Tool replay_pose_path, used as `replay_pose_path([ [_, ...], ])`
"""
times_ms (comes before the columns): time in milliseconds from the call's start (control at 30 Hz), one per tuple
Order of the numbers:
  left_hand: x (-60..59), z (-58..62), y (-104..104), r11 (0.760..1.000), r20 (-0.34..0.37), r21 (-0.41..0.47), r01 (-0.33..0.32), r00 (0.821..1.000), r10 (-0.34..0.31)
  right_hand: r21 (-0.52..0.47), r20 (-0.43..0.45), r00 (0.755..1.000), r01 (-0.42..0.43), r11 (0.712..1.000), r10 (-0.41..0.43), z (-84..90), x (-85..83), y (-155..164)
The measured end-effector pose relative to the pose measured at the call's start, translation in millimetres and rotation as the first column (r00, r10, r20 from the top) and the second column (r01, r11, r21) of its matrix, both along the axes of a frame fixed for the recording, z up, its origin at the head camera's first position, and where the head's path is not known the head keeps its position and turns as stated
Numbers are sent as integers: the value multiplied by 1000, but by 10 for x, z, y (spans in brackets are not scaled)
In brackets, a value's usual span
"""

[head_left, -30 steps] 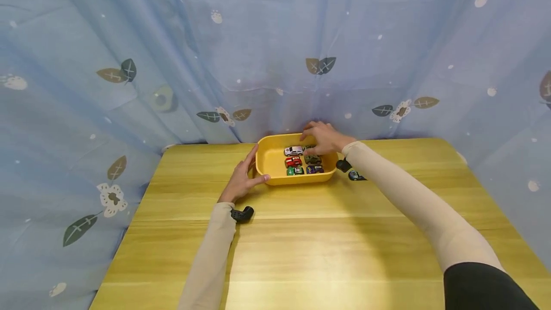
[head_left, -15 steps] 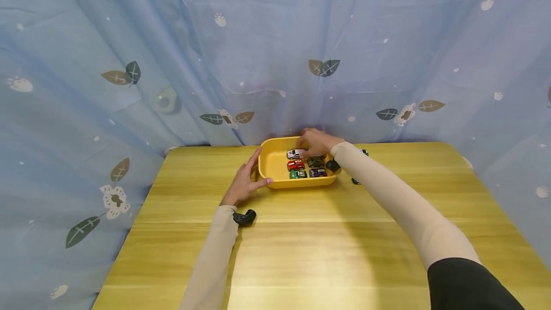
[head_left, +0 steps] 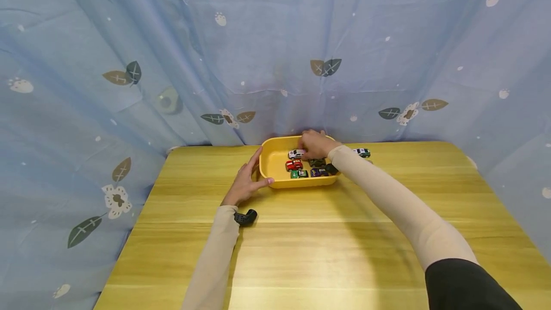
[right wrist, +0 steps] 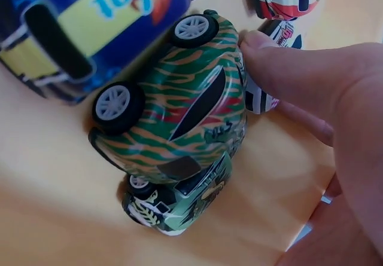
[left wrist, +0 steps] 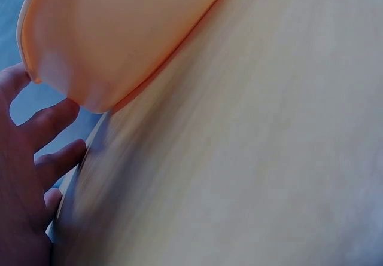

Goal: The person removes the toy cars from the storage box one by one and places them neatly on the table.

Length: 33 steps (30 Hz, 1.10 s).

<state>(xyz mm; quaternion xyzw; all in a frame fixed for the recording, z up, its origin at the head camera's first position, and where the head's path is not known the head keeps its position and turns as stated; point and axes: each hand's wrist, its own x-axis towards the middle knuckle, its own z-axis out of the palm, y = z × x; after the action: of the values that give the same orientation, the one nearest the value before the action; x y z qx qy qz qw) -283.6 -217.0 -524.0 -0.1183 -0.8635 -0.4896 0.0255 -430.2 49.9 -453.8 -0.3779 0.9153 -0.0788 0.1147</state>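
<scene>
A yellow tray (head_left: 271, 161) stands at the table's far edge with several toy cars in it: white (head_left: 294, 153), red (head_left: 294, 165), green (head_left: 298, 174) and purple (head_left: 318, 172). My left hand (head_left: 247, 182) rests with straight fingers against the tray's left wall (left wrist: 119, 33); the hand (left wrist: 27, 170) also shows in the left wrist view. My right hand (head_left: 316, 143) reaches into the tray's back part. In the right wrist view a fingertip (right wrist: 263, 51) touches a tiger-striped green car (right wrist: 179, 122), with a blue and yellow car (right wrist: 90, 27) beside it.
A further toy car (head_left: 361, 152) sits on the wooden table (head_left: 301, 243) just right of the tray. A blue leaf-print curtain (head_left: 275, 51) hangs close behind the table and around its sides. A second camouflage car (right wrist: 179, 203) lies by the striped one.
My right hand has moved left across the tray towards the white car, uncovering the car on the table at the right. The left hand stays at the tray's wall.
</scene>
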Motion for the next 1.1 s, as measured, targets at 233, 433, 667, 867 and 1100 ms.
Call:
replay_pose_path([
  [233, -10, -13, 14, 1000, -5, 7, 2, 1000, -2, 20, -13, 1000, -26, 999, 26, -9, -3, 40],
  [433, -7, -16, 39, 1000, -1, 18, 11, 1000, -11, -22, -107, 988, -111, 994, 108, 97, -19, 112],
  [667, -7, 0, 9, 1000, 2, -8, -14, 1000, 14, -69, -132, 982, -143, 987, 133, 437, 8, 248],
  [867, -7, -18, -11, 1000, -8, 12, -2, 1000, 2, -87, -122, 986, -128, 988, 117, 632, 105, 516],
  [1100, 14, 53, -6, 999, -11, 45, 29, 1000, -29, -100, -123, 990, -77, 992, 64, 802, 234, 966],
])
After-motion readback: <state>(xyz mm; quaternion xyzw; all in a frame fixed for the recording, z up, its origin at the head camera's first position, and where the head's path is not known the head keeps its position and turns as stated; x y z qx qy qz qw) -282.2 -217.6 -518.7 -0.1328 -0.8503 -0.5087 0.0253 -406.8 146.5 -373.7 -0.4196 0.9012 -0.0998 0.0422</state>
